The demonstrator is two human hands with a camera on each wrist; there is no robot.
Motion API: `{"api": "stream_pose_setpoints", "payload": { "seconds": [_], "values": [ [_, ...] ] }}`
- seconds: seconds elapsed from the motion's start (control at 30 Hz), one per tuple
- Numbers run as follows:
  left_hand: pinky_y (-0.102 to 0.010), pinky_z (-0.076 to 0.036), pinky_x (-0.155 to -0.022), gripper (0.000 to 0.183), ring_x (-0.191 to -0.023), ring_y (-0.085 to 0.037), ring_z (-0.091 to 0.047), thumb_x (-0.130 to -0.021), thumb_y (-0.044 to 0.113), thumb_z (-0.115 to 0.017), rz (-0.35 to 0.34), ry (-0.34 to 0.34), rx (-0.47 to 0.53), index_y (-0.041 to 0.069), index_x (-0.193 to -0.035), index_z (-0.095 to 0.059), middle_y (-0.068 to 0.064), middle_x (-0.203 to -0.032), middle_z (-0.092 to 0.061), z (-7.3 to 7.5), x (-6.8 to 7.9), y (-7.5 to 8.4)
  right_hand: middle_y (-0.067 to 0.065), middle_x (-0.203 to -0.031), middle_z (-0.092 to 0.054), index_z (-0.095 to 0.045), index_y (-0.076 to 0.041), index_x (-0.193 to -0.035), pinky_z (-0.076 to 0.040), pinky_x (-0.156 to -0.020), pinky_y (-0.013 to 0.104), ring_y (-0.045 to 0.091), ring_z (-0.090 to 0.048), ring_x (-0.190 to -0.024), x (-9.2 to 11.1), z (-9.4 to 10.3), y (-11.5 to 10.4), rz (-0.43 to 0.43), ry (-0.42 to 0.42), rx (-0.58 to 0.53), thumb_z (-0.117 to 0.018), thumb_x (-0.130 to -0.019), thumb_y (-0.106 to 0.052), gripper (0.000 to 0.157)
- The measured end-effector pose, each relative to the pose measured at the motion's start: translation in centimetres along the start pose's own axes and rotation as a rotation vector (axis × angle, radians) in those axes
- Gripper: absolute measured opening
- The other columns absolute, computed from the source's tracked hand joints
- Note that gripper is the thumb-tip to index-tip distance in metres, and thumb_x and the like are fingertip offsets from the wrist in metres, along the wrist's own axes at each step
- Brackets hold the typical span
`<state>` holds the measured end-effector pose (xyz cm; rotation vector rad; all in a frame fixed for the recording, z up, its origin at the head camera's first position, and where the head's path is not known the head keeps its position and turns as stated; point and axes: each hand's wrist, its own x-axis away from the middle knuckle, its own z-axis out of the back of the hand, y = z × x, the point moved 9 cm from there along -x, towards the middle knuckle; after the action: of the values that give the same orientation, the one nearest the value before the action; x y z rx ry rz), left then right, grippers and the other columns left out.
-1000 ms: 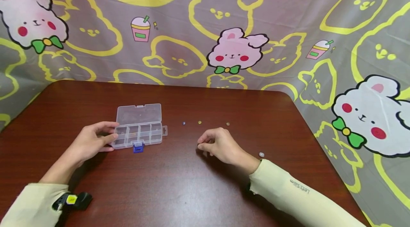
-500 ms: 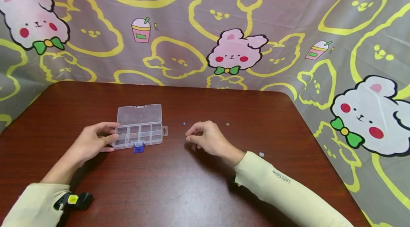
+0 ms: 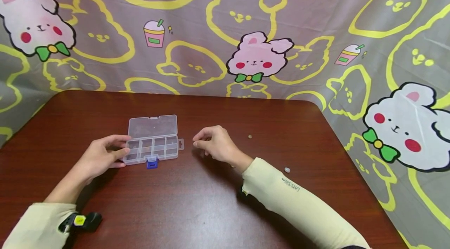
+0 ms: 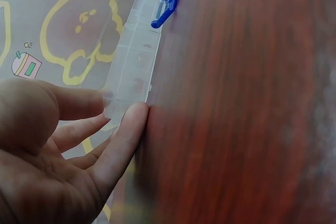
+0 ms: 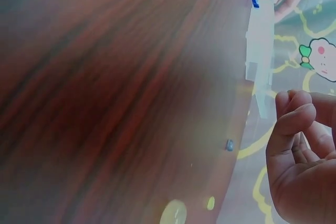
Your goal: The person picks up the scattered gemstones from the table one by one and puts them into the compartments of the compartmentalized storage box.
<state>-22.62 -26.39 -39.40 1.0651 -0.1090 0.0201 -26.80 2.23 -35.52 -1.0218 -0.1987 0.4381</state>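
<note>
My left hand [image 3: 103,153] holds the left end of a clear plastic compartment box [image 3: 170,156], thumb at its front and fingers behind, also seen in the left wrist view. Its clear lid [image 3: 152,127] lies back, and a blue latch [image 3: 152,163] hangs at the front. A small orange speck [image 3: 147,148] shows inside. Just right of the box, my right hand [image 3: 218,145] hovers with thumb and index fingertips pressed together; I cannot tell whether something small sits between them. Below it, the right wrist view shows a small blue stone [image 5: 229,145] and a yellow one [image 5: 210,203].
A larger pale yellow oval stone [image 5: 173,212] lies near the yellow one. Farther right on the brown table [image 3: 281,124] are a small brownish stone [image 3: 250,136] and a whitish one [image 3: 287,169]. A patterned curtain [image 3: 197,18] stands behind and to the right.
My right hand has moved left and slightly away from me, toward the box, and now covers the blue and yellow stones in the head view. The left hand and box stay put.
</note>
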Motion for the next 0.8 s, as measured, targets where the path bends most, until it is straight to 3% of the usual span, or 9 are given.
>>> {"api": "stream_pose_setpoints", "payload": {
  "seconds": [0.17,0.37,0.6,0.8],
  "values": [
    [-0.034,-0.061,-0.065,0.046,-0.081,-0.021,-0.065,-0.1,0.005,-0.061,0.002,-0.001,0.004,-0.009,-0.14,-0.046,-0.031,-0.123,-0.052,0.0,0.0,0.0,-0.002,-0.075,-0.068,-0.076,-0.007,-0.092,-0.049,-0.043,0.026,0.032,-0.063,-0.056,-0.8,-0.7,-0.4,-0.001,0.012,0.002,-0.074,-0.09,-0.004,0.004],
    [-0.034,-0.061,-0.065,0.044,-0.08,-0.021,-0.065,-0.1,0.004,-0.06,-0.003,0.002,0.005,-0.01,-0.14,-0.046,-0.031,-0.123,-0.052,-0.1,0.0,0.0,0.009,-0.079,-0.072,-0.077,-0.006,-0.093,-0.048,-0.043,0.025,0.034,-0.064,-0.057,-1.8,-1.7,-1.1,-0.006,0.012,-0.002,-0.074,-0.09,-0.005,0.004],
    [-0.034,-0.062,-0.065,0.044,-0.08,-0.022,-0.065,-0.1,0.003,-0.06,-0.006,0.002,0.003,-0.01,-0.14,-0.046,-0.031,-0.122,-0.051,0.0,-0.1,0.1,0.009,-0.075,-0.07,-0.077,-0.005,-0.092,-0.048,-0.042,0.025,0.019,-0.059,-0.05,-2.8,-2.7,-1.7,0.003,0.018,-0.01,-0.074,-0.09,-0.004,0.004],
    [-0.034,-0.061,-0.065,0.046,-0.079,-0.018,-0.065,-0.1,0.005,-0.062,0.008,0.001,0.002,-0.009,-0.141,-0.046,-0.03,-0.122,-0.051,-0.1,-0.1,-0.1,0.006,-0.074,-0.069,-0.076,-0.007,-0.09,-0.044,-0.04,0.023,0.014,-0.055,-0.048,-3.6,-3.6,-2.1,-0.002,0.007,-0.023,-0.074,-0.09,-0.004,0.003]
  ]
}}
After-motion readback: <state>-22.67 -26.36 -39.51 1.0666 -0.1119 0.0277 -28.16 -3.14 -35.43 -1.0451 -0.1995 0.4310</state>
